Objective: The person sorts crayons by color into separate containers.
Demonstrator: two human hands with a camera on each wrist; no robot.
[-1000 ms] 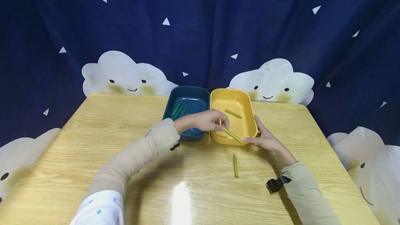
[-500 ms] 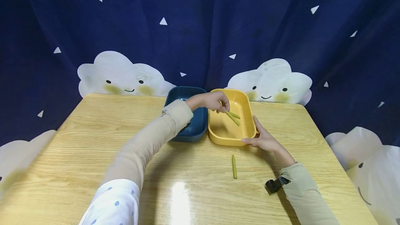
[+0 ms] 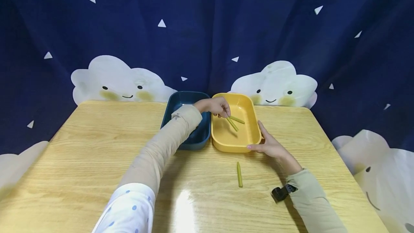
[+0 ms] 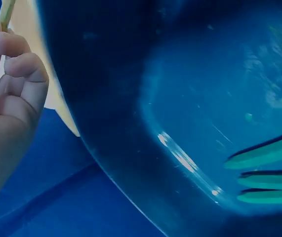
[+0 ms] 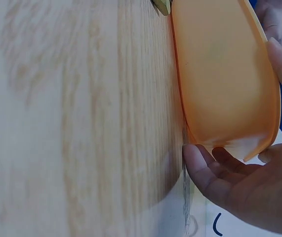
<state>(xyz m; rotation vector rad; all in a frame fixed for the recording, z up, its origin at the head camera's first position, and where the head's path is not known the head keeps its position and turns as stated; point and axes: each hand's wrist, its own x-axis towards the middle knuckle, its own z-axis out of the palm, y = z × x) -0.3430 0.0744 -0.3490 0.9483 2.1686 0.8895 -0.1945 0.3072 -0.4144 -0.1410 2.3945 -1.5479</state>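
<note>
My left hand (image 3: 220, 106) reaches over the yellow box (image 3: 231, 148) and pinches an olive-yellow crayon (image 3: 233, 124) at its upper end; the free end slants down toward the box floor. Another olive-yellow crayon (image 3: 238, 119) lies inside, just beside it. At the box's right near corner, my right hand (image 3: 271, 146) grips the wall, thumb along the rim and fingers (image 5: 212, 180) curled at the lower outside. A third olive-yellow crayon (image 3: 239, 174) lies on the table in front of the box.
A dark blue box (image 3: 195, 146) stands left of the yellow one, partly hidden by the left forearm. Inside it lie several green crayons (image 4: 266, 152), seen in the left wrist view. Behind the wooden table (image 3: 113, 146) hangs a navy curtain (image 3: 129, 21) with cloud prints.
My left hand has carried the pinched crayon away from the right thumb and deeper over the yellow box, close to the crayon inside. The right hand keeps its hold; the head view has shifted slightly.
</note>
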